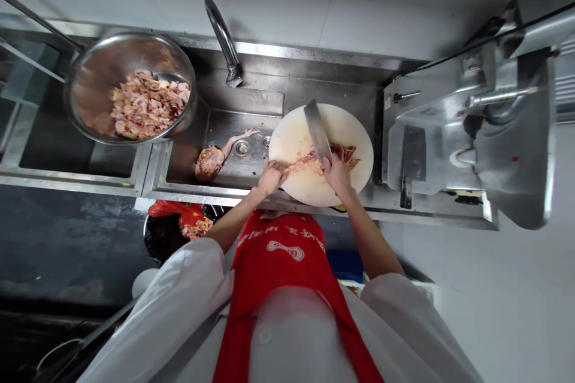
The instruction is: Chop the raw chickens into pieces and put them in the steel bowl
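Observation:
On the round white cutting board [296,125] lies a long strip of raw poultry [305,161], with darker red meat [344,154] at its right end. My left hand [272,176] is closed on the strip's left end at the board's left edge. In my right hand [336,173] is the handle end of a cleaver [317,130], its broad blade slanting up and left over the board, across the meat. The handle itself is hidden by my fingers.
A steel bowl of chopped meat [150,105] stands left over the sink divider. In the sink [224,122] lies a poultry piece with a foot [211,161]. A faucet [222,36] rises behind. A steel slicer [449,114] stands right. Below left, a black-lined bin [162,236] holds scraps.

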`<state>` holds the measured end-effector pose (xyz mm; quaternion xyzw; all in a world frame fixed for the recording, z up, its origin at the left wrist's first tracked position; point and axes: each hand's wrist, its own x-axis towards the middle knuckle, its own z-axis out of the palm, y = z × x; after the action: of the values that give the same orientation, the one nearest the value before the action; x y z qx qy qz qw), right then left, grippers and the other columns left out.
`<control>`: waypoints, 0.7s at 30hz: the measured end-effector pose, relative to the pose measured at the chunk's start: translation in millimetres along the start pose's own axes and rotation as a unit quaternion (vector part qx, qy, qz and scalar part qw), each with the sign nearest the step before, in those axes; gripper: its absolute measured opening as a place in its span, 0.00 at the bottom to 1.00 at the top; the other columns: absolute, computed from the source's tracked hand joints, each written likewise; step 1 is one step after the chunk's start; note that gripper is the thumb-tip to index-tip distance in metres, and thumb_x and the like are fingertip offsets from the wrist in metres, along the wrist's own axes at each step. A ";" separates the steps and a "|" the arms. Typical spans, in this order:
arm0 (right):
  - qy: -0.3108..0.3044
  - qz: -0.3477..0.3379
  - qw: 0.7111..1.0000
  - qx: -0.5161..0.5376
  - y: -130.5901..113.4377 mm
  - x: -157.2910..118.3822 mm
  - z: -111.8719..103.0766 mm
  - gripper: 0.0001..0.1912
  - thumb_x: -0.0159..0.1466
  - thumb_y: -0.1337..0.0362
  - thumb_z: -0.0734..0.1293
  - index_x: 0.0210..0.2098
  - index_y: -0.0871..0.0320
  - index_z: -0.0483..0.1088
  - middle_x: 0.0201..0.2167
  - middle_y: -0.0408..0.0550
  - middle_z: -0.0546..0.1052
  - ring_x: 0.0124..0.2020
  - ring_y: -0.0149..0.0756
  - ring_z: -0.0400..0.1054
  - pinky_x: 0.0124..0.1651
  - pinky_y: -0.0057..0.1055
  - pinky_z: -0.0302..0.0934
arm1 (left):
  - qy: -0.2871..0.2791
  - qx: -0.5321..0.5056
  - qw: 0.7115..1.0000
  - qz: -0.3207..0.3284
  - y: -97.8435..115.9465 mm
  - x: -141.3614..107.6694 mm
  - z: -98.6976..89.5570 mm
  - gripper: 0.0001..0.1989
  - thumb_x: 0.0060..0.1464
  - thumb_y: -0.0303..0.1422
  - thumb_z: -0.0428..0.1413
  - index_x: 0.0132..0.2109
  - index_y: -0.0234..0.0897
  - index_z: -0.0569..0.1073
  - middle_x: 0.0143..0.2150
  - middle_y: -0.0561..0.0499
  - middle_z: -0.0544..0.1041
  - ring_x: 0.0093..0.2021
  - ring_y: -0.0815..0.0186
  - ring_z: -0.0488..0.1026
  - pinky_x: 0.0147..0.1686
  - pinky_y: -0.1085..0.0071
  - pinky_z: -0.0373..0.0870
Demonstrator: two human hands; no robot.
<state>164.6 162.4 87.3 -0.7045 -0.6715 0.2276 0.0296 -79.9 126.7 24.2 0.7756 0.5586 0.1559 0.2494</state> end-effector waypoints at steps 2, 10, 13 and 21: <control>-0.028 -0.005 1.000 -0.013 -0.1 -10.8 -8.7 0.21 0.73 0.58 0.53 0.54 0.64 0.68 0.44 0.63 0.78 0.44 0.49 0.73 0.46 0.37 0.61 | 0.040 -0.077 0.994 -0.062 -5.7 -15.7 -1.0 0.15 0.64 0.37 0.50 0.40 0.34 0.78 0.39 0.42 0.78 0.42 0.57 0.73 0.48 0.62 0.68; 0.138 -0.041 0.989 0.023 -44.4 -34.7 -23.0 0.26 0.74 0.55 0.48 0.58 0.67 0.64 0.41 0.64 0.77 0.40 0.47 0.74 0.43 0.37 0.63 | 0.139 -0.286 0.919 -0.231 -17.2 -42.3 9.1 0.17 0.55 0.43 0.59 0.40 0.32 0.79 0.32 0.48 0.79 0.30 0.66 0.71 0.33 0.72 0.67; -0.013 -0.003 1.000 -0.020 -50.2 -37.7 -5.0 0.21 0.73 0.61 0.52 0.55 0.69 0.67 0.40 0.65 0.78 0.41 0.46 0.75 0.43 0.34 0.63 | 0.144 -0.334 0.900 -0.241 -17.3 -46.4 9.9 0.19 0.53 0.45 0.61 0.41 0.32 0.80 0.30 0.49 0.78 0.28 0.67 0.70 0.30 0.73 0.66; 0.023 -0.025 0.999 -0.013 -59.6 -46.5 -6.8 0.25 0.74 0.58 0.49 0.59 0.68 0.64 0.42 0.64 0.78 0.43 0.48 0.75 0.45 0.36 0.63 | 0.163 -0.408 0.859 -0.264 -21.1 -51.1 19.8 0.20 0.49 0.45 0.63 0.41 0.33 0.78 0.32 0.49 0.78 0.27 0.68 0.70 0.28 0.73 0.67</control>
<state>111.7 125.3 127.1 -0.6929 -0.6911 0.2016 0.0418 -102.9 79.6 -2.2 0.3918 0.6612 0.4225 0.4805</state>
